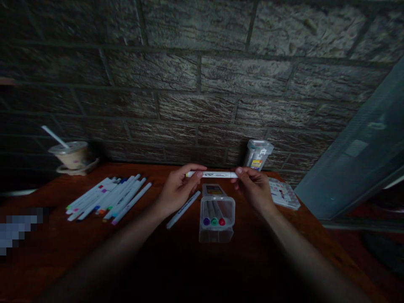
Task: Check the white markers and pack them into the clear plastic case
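A white marker (217,174) lies level between my two hands, above the table. My left hand (177,185) pinches its left end, where a bit of yellow shows. The right end is in the fingers of my right hand (254,185). Below the hands rests a clear plastic marker case (217,233) with its lid open. Inside it are a purple-ended marker (206,221), a green-ended one (214,221) and a red-ended one (221,221). A single white marker (183,209) sits on the table left of the case.
Several white markers (116,198) are piled at the left. Behind them stands a drink cup (71,155) with a straw. At the back right are an upright clear case (259,153) and a flat printed pack (284,194). A stone-block wall (217,109) closes off the table's far edge.
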### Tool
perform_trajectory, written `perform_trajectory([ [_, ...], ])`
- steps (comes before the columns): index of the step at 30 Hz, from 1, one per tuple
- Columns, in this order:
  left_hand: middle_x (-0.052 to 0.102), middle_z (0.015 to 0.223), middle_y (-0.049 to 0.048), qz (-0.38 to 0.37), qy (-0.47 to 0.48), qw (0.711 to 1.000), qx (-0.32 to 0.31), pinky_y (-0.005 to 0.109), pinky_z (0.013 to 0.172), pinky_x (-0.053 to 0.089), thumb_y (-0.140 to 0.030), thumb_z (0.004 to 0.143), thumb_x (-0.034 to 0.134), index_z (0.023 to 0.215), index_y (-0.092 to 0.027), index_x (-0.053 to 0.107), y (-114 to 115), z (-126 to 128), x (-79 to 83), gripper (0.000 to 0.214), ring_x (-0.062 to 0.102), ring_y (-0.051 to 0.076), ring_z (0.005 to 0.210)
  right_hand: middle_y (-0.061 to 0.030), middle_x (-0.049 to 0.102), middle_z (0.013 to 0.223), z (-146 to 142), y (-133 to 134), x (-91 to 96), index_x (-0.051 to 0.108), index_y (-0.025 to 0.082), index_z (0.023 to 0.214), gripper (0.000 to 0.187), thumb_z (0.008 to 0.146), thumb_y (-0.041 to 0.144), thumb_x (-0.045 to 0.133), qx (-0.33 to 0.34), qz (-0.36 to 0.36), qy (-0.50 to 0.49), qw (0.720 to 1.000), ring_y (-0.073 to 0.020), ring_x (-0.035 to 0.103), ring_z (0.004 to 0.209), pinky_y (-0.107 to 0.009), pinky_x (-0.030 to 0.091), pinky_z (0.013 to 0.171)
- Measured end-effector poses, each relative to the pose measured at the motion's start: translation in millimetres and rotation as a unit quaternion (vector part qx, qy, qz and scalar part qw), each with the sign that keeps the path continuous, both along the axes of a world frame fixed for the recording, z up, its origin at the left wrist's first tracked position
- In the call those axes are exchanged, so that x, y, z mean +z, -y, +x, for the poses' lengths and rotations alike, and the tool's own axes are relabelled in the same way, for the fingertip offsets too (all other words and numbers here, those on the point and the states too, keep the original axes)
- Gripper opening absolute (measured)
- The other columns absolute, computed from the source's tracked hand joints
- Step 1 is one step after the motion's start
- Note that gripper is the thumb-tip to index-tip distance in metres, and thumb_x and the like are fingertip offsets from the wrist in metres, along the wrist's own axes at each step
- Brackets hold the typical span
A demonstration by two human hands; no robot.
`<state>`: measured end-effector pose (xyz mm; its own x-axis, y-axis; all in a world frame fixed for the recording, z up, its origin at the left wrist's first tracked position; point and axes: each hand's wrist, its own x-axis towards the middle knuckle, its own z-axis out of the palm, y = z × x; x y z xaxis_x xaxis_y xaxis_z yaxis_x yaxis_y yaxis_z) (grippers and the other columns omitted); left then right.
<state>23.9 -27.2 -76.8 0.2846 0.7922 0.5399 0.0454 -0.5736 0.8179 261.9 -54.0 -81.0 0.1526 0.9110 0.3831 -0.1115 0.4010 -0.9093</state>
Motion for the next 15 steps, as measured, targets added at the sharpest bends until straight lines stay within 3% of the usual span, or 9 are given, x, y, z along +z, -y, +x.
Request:
perform_trajectory([
  [7, 0.056, 0.061, -0.0044, -0.055, 0.089, 0.994, -0.023, 0.021, 0.050, 0.043, -0.036, 0.097, 0.068, 0.104, -0.017, 0.070, -1.2, 5.8, -3.2, 0.021, 0.052, 0.009, 0.052, 0.0018, 0.072, 0.065, 3.9, -5.6, -2.3, 0.085, 0.027, 0.092, 0.022, 0.071, 0.030, 0.093, 0.065, -0.016, -0.024, 0.997, -0.0084, 0.058, 0.054, -0.017, 0.041, 0.043],
  [15, 0.069, 0.075, 0.0008, -0.091, 0.168, 0.980, -0.059, 0.023, 0.052, 0.046, -0.027, 0.091, 0.071, 0.105, -0.020, 0.075, -3.6, 5.5, -7.0, 0.016, 0.055, 0.009, 0.055, -0.0025, 0.080, 0.077, 4.8, -4.0, -0.4, 0.085, 0.028, 0.088, 0.015, 0.074, 0.029, 0.088, 0.092, -0.040, -0.057, 0.993, -0.0100, 0.063, 0.057, -0.020, 0.043, 0.045],
])
